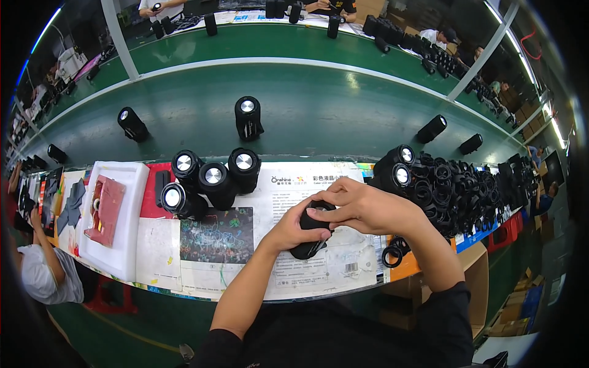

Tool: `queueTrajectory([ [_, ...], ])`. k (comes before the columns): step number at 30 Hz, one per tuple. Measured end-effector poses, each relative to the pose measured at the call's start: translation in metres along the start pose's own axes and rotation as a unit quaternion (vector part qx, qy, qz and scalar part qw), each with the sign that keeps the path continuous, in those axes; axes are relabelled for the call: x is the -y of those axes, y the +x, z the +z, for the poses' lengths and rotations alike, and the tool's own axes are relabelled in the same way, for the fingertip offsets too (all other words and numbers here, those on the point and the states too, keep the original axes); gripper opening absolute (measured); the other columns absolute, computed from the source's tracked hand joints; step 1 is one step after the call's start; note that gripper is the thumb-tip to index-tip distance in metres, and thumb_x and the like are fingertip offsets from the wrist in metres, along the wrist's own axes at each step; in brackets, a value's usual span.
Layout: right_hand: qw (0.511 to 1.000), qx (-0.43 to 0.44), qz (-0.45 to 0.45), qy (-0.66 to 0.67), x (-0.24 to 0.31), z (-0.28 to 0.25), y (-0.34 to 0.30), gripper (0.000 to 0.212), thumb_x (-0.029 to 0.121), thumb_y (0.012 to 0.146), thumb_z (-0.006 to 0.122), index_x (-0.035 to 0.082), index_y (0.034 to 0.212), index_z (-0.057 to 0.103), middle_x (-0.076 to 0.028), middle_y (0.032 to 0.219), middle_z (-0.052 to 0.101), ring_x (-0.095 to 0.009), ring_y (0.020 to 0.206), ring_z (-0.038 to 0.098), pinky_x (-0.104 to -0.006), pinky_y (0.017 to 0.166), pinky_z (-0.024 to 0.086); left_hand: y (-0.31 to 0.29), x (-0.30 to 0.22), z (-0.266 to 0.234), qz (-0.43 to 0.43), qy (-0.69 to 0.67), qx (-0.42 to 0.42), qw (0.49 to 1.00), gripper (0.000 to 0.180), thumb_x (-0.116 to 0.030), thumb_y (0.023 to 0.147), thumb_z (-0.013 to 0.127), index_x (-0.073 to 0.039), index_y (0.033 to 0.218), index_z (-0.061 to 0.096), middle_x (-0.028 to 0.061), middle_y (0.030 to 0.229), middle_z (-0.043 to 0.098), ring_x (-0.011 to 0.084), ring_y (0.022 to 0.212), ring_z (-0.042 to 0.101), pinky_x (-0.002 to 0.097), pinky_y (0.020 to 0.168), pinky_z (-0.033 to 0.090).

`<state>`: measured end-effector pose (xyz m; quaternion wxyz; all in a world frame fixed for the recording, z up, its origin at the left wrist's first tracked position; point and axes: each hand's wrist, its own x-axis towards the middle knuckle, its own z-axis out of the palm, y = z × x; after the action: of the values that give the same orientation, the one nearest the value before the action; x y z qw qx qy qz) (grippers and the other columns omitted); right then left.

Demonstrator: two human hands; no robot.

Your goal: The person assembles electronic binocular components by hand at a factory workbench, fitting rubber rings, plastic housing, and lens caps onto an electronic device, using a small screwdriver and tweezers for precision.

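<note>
At the left edge, a person in a white shirt is beside the tabletop. Next, a white foam tray lies there, and a pinkish-red pouch is in it. To the right of the tray, four speakers with silver round ends are grouped closely, behind a dark sheet with coloured scribbles. Near the middle, above a printed white sheet, is one black speaker, tilted. The left hand is clamped around its side. The right hand bends its fingers over the upper end, touching it; whether they pinch it, I cannot tell. Further right, two more speakers are beside a big heap of black rings. Behind everything, five speakers are spaced apart on a green belt.
</note>
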<state>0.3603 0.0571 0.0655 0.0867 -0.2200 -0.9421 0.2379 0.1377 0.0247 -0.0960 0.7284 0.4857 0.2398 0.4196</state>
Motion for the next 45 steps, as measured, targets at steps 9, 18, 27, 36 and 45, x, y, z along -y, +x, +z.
queueTrajectory([
  [9,0.999,-0.008,-0.015,-0.044,0.002,0.004,0.003,0.057,0.006,0.086,0.089,0.017,0.141,0.079,-0.01,0.139,0.072,-0.036,0.115,0.066,-0.0457,0.099,0.061,-0.003,0.0,0.001,0.017,0.004,0.013,1.0,0.088,-0.009,0.082,0.096,-0.003,0.16,0.055,0.0073,0.128,0.074,0.016,0.114,0.073,0.0341,0.101,0.06],
  [18,0.993,-0.036,0.088,0.063,0.007,-0.012,0.013,0.027,0.027,0.104,0.079,0.012,0.124,0.086,-0.014,0.112,0.083,-0.034,0.108,0.076,-0.0452,0.098,0.06,-0.008,0.005,0.005,0.039,0.153,-0.003,0.987,0.075,-0.022,0.077,0.1,-0.002,0.142,0.068,0.0089,0.122,0.077,0.0185,0.114,0.072,0.0356,0.107,0.055],
  [27,0.941,-0.043,0.333,0.052,0.011,0.072,0.081,0.046,0.041,0.109,0.052,0.006,0.108,0.082,-0.02,0.108,0.082,-0.043,0.103,0.075,-0.0532,0.094,0.057,-0.015,0.007,0.005,0.007,0.118,-0.006,0.993,0.053,-0.01,0.077,0.099,-0.001,0.124,0.076,0.0078,0.118,0.081,0.0181,0.112,0.074,0.0373,0.102,0.059],
  [36,0.943,-0.118,0.304,0.069,0.005,0.083,0.076,0.031,0.028,0.104,0.058,0.006,0.108,0.079,-0.017,0.098,0.081,-0.04,0.094,0.077,-0.048,0.09,0.059,-0.017,0.009,0.006,-0.012,0.098,0.025,0.995,0.064,-0.015,0.079,0.099,0.0,0.134,0.071,0.0108,0.129,0.078,0.0218,0.122,0.072,0.0395,0.106,0.058],
  [45,0.982,-0.056,0.133,0.123,0.029,0.024,-0.034,0.082,0.037,0.093,0.09,0.015,0.163,0.054,-0.018,0.176,0.046,-0.041,0.149,0.059,-0.047,0.111,0.058,0.004,-0.014,-0.009,-0.005,0.124,0.094,0.988,0.09,-0.021,0.071,0.105,-0.007,0.149,0.063,0.0095,0.14,0.067,0.0216,0.13,0.064,0.0389,0.119,0.048],
])
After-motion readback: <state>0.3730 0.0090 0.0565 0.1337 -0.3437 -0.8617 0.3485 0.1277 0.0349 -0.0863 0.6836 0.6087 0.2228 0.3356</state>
